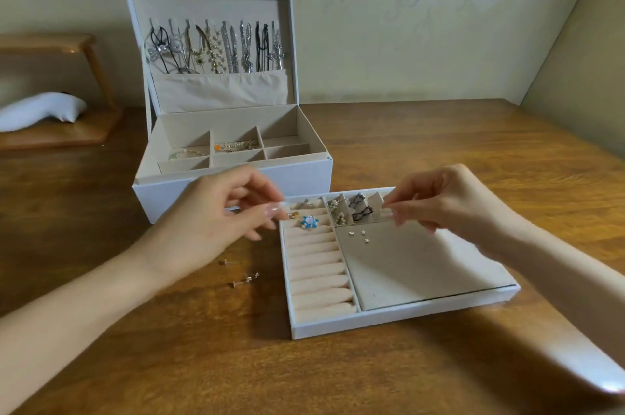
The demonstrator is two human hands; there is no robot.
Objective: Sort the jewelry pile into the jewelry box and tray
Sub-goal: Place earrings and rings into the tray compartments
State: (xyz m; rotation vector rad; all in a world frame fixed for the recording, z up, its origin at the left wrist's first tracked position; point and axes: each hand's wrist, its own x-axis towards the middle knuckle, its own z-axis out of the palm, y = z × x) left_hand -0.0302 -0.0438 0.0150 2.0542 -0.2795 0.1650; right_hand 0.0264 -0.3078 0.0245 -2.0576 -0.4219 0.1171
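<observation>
The tray (pixel 402 320) is set on the table (pixel 169 347), just in front of the open jewelry box (pixel 304 174). The left hand (pixel 216 211) is held at the tray's far left corner with thumb and forefinger drawn together; whether anything is pinched cannot be told. The right hand (pixel 439 201) is curled likewise over the tray's far compartments. Loose studs (pixel 248 277) are left just left of the tray.

wooden table (pixel 439 144) | wooden stand (pixel 50 42) far left | white cushion (pixel 40 112) on its base | patterned wall (pixel 406 8) behind
</observation>
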